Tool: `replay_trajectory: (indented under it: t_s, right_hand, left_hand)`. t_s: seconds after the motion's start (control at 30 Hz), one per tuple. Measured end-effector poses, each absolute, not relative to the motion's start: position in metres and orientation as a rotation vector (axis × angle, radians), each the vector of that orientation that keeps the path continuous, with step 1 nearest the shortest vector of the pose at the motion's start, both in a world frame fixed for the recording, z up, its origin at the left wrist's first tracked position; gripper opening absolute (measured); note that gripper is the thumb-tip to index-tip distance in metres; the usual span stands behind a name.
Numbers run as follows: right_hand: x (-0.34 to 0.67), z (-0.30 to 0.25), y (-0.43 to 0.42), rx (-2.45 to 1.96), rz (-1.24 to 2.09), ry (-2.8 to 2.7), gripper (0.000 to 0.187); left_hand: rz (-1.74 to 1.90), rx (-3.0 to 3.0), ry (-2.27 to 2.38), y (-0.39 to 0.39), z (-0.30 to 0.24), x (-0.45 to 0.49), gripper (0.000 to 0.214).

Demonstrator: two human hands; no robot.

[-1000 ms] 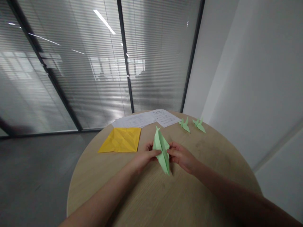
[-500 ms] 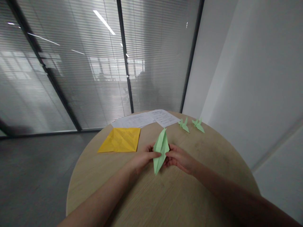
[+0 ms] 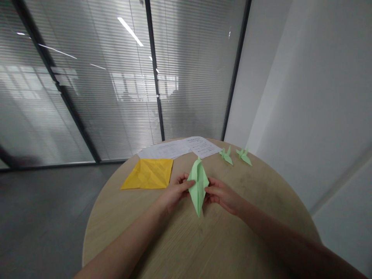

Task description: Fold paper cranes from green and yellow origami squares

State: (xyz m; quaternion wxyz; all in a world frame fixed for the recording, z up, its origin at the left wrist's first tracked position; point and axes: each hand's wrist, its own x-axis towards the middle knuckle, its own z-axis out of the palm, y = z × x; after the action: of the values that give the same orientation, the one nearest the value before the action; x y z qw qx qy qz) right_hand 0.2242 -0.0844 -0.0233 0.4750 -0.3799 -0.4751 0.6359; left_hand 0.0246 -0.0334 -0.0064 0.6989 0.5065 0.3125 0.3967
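Between both hands is a light green folded paper (image 3: 198, 186), a long diamond with a crease or slit down its middle and a point toward me. My left hand (image 3: 177, 190) pinches its left edge, thumb on top and fingers behind. At the right edge, my right hand (image 3: 220, 195) grips it between thumb and fingers. The fingers beneath the paper are partly hidden. Two finished green paper cranes, one (image 3: 226, 155) nearer the middle and another (image 3: 244, 156) farther right, rest at the table's back right.
A creased yellow paper (image 3: 149, 174) lies on the round wooden table (image 3: 186, 248), left of my hands. White printed sheets (image 3: 165, 148) overlap along the far edge. Glass panels with blinds (image 3: 192, 112) stand behind, and a white wall (image 3: 314, 97) is on the right.
The green paper has turned slightly, its near point swinging right and its upper tip shifting left. My left thumb sits a little higher on it. Both hands still hold the paper.
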Motion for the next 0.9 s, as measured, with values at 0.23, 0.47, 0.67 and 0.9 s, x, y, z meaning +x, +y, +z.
replay_trajectory:
  t_s: [0.23, 0.47, 0.67, 0.9]
  right_hand:
    - [0.227, -0.029, -0.079, -0.903, 1.49, -1.068, 0.051]
    - [0.224, -0.027, -0.083, -0.844, 1.612, -1.11, 0.053]
    - [0.225, -0.034, -0.078, -0.893, 1.515, -1.024, 0.046]
    - [0.227, -0.038, -0.076, -0.963, 1.495, -1.095, 0.047]
  left_hand:
    - [0.915, 1.303, 0.748, -0.032, -0.005, 0.025, 0.05]
    - [0.719, 1.464, 0.767, -0.025, -0.01, 0.022, 0.048]
    - [0.712, 1.548, 0.763, -0.023, -0.019, 0.027, 0.045]
    - [0.959, 1.472, 0.757, -0.024, -0.015, 0.028, 0.05]
